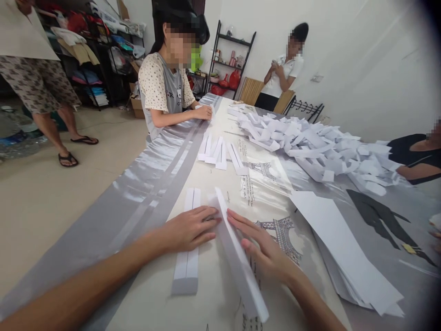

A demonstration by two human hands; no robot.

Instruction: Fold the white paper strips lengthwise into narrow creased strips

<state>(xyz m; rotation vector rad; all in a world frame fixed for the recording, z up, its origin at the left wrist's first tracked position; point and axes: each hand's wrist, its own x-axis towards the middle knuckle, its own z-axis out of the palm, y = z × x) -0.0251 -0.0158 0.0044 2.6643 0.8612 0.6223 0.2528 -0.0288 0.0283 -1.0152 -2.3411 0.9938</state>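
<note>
A long white folded paper strip stands tilted on its edge between my two hands, its far end slightly blurred. My left hand comes from the left with curled fingers, their tips at the strip's left face. On the opposite face my right hand presses its fingers along the upper part, thumb bent below them. Under my left wrist lies a flat folded paper piece with a lengthwise seam. Farther up the table are several similar folded paper pieces.
A stack of white paper sheets lies to the right. Behind it is a big heap of folded paper. A seated person works at the left edge of the patterned tablecloth. Other people are at the back, far left and right.
</note>
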